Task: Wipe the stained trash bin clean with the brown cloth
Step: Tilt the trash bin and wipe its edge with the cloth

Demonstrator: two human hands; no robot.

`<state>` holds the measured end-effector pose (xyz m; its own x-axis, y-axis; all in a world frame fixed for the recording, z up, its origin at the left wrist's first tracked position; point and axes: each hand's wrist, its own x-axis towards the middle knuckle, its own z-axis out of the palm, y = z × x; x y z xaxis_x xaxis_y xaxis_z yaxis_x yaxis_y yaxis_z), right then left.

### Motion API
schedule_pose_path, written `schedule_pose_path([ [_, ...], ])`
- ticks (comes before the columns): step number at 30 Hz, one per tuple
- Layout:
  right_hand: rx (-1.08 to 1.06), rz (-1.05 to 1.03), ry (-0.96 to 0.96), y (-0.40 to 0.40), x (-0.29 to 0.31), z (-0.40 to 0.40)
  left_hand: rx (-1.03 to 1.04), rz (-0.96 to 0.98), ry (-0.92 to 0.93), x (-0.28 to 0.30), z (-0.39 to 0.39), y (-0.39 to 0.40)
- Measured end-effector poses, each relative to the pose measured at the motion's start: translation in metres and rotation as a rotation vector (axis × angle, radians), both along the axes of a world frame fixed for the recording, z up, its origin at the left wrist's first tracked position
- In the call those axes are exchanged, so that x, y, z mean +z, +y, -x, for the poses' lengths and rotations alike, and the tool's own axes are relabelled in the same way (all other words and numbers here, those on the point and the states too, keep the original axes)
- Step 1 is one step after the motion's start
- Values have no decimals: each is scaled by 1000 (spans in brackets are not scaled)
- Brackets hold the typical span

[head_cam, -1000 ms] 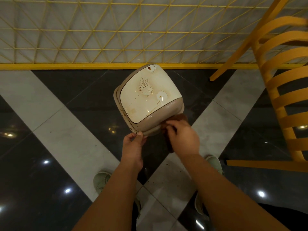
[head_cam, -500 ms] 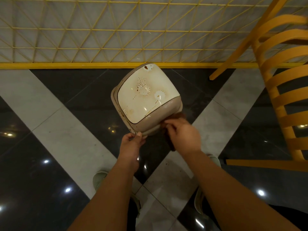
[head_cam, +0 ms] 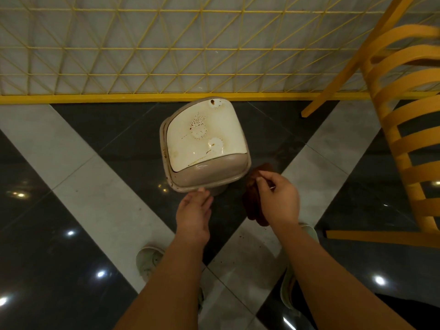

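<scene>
Standing on the dark floor, the stained trash bin (head_cam: 204, 145) is just ahead of both hands. With fingers straight, the left hand (head_cam: 194, 210) touches its near rim. Holding the bunched brown cloth (head_cam: 253, 201), the right hand (head_cam: 278, 198) is just beside the bin's near right corner.

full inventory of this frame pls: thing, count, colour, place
bin: 1, cream, brown stains on lid, floor centre
cloth: 1, brown, right of bin, in right hand
chair: 1, yellow, right edge
fence: 1, yellow wire grid, behind bin
floor: black tiles, grey stripes
shoes: 2, pale, below arms
left hand: open, fingertips at bin's near rim
right hand: grips cloth, off bin
</scene>
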<state>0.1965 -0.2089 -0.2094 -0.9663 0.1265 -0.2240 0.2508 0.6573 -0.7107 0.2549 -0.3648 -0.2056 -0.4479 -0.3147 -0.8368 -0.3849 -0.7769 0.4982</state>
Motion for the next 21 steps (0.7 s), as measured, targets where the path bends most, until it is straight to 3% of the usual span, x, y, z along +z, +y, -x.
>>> schedule_pose_path([
  [4, 134, -136, 99, -10, 3, 12, 58, -26, 49, -3, 8, 4],
  [9, 128, -182, 49, -29, -1, 2, 39, 79, 87, -1, 9, 1],
  [15, 424, -247, 224, -61, 2, -18, -5, 100, 80, -2, 6, 2],
  [21, 237, -330, 188, -23, 4, 4, 33, 110, 70, 0, 6, 4],
])
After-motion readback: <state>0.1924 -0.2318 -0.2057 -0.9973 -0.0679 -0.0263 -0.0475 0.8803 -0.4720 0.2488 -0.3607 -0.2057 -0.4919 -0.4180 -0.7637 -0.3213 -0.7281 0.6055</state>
